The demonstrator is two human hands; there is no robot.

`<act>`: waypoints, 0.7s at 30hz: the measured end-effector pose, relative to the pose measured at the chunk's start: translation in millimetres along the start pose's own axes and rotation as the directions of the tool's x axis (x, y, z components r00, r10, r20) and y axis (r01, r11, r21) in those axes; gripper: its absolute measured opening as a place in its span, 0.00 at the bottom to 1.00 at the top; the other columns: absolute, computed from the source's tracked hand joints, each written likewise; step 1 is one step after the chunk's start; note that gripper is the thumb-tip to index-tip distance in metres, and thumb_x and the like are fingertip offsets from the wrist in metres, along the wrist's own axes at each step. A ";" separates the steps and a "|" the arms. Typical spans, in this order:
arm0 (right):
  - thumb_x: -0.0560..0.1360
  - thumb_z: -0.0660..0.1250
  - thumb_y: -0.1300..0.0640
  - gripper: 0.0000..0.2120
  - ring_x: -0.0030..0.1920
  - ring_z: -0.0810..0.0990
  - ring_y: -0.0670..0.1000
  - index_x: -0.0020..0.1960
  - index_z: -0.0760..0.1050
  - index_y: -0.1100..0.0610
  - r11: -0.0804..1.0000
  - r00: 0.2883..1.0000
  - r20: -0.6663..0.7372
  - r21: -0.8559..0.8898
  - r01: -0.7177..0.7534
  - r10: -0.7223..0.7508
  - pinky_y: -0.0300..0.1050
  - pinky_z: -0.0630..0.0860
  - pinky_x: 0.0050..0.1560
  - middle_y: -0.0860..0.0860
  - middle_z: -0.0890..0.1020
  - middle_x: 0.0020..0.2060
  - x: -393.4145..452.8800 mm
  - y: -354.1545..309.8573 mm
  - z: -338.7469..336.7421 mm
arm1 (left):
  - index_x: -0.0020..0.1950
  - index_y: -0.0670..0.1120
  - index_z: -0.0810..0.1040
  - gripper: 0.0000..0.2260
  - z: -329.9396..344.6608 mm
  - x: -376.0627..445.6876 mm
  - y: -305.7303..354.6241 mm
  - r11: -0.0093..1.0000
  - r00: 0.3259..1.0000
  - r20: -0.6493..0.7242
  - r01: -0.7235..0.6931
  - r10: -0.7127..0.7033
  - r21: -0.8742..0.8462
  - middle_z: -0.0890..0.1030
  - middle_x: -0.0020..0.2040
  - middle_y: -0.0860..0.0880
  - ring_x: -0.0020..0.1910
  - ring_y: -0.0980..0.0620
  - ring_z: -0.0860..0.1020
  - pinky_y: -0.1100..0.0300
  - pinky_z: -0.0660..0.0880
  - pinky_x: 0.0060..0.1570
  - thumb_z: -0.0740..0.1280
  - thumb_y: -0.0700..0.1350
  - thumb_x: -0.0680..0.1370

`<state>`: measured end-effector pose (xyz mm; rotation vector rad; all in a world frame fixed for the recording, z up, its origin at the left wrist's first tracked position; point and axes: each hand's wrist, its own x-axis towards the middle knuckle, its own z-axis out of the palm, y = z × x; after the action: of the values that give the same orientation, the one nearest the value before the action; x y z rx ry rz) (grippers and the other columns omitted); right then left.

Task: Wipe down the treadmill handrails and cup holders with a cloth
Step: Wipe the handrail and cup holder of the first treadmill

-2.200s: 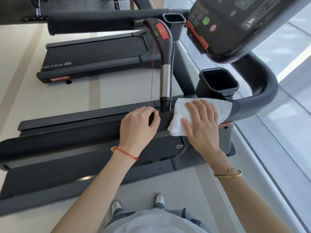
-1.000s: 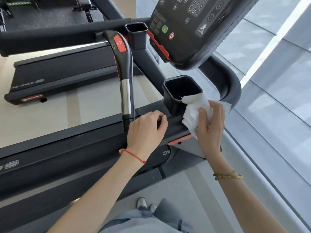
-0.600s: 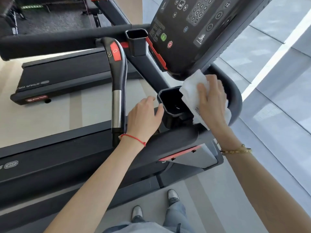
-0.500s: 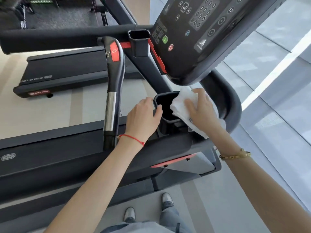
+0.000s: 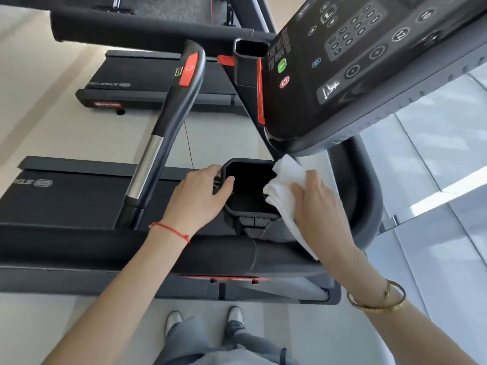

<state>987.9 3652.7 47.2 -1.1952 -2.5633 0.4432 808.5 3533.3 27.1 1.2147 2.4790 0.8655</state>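
Writing first: the treadmill deck (image 5: 66,198) at your left carries a mirrored logo starting "ST", the rest cut off; small print on the white cloth (image 5: 286,188) is too tiny to read. The console (image 5: 369,69) shows a green button and a red one. Your right hand (image 5: 319,204) presses the cloth against the right rim of the near cup holder (image 5: 250,185), fingers curled over the fabric, a gold bangle on the wrist. Your left hand (image 5: 200,198) grips the holder's left rim, thumb hooked over the edge, a red string at the wrist. The handrail (image 5: 369,206) curves just right of the cloth.
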 end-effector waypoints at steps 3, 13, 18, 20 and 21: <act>0.82 0.54 0.57 0.07 0.35 0.68 0.50 0.52 0.65 0.61 0.998 0.998 0.046 -0.046 0.047 -0.045 0.42 0.58 0.31 0.55 0.74 0.45 13.6 -2.1 -2.2 | 0.57 0.51 0.79 0.15 -1.7 -1.4 2.4 1.000 1.000 -0.023 0.011 -0.011 0.003 0.83 0.47 0.52 0.48 0.49 0.81 0.48 0.79 0.48 0.59 0.59 0.80; 0.81 0.58 0.56 0.21 0.61 0.67 0.61 0.69 0.59 0.66 0.977 0.932 0.295 0.091 0.193 -0.212 0.48 0.70 0.50 0.61 0.63 0.65 23.1 -10.6 11.4 | 0.49 0.48 0.81 0.14 -2.2 -5.2 8.2 0.999 0.996 -0.086 0.006 -0.002 0.050 0.82 0.37 0.52 0.39 0.46 0.80 0.51 0.78 0.40 0.61 0.56 0.80; 0.82 0.57 0.58 0.21 0.62 0.70 0.60 0.72 0.59 0.62 0.951 0.901 0.310 0.040 0.307 -0.304 0.38 0.57 0.47 0.60 0.67 0.66 61.2 -15.1 13.8 | 0.42 0.47 0.78 0.16 -1.5 -6.3 9.0 0.998 0.997 -0.071 0.043 -0.039 0.049 0.80 0.33 0.50 0.35 0.46 0.79 0.50 0.77 0.39 0.61 0.57 0.80; 0.82 0.57 0.56 0.19 0.62 0.70 0.60 0.70 0.61 0.60 0.923 0.870 0.336 -0.009 0.386 -0.360 0.43 0.60 0.49 0.58 0.70 0.65 71.8 -17.4 15.3 | 0.42 0.47 0.78 0.16 -1.4 -5.0 8.5 0.998 0.997 -0.064 0.043 -0.040 0.040 0.80 0.34 0.50 0.36 0.45 0.79 0.49 0.77 0.39 0.61 0.56 0.80; 0.82 0.58 0.55 0.17 0.61 0.71 0.60 0.69 0.63 0.60 0.903 0.851 0.341 -0.018 0.430 -0.399 0.44 0.62 0.51 0.57 0.72 0.63 77.0 -22.6 16.5 | 0.42 0.47 0.78 0.16 -1.3 -4.6 8.3 0.998 0.997 -0.064 0.044 -0.042 0.039 0.80 0.34 0.49 0.36 0.44 0.79 0.49 0.77 0.40 0.61 0.56 0.80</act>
<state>918.5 3696.1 50.0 -0.5877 -3.0541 0.4549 816.0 3533.1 33.0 1.1593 2.5740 0.8593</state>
